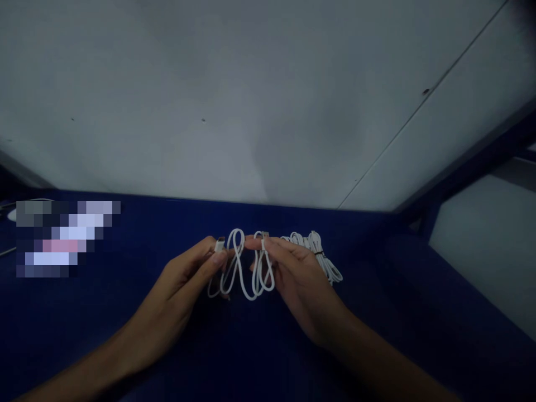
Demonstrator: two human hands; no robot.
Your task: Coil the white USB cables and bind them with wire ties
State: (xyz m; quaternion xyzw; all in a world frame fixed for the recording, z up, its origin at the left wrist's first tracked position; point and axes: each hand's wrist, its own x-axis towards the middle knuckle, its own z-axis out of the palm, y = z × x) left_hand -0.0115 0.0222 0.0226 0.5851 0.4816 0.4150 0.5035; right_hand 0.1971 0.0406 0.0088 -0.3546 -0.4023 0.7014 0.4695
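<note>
A white charging cable (250,296) hangs in loose loops between my two hands, above the dark blue table. My left hand (196,271) pinches it close to one plug (220,244), which points upward between thumb and fingers. Closed on the other side of the loops, my right hand (299,279) holds them near a metal-tipped connector (265,236). Some of the cable behind the fingers is hidden. Just beyond my right hand lie bundled white cables (329,262), at least one of them bound with a dark tie.
The blue tabletop (138,234) meets a pale grey wall (209,111) at the back. At far left are a blurred-out, pixelated patch (69,240) and a white object (14,215) with a thin cord. A dark blue frame (456,173) rises at the right.
</note>
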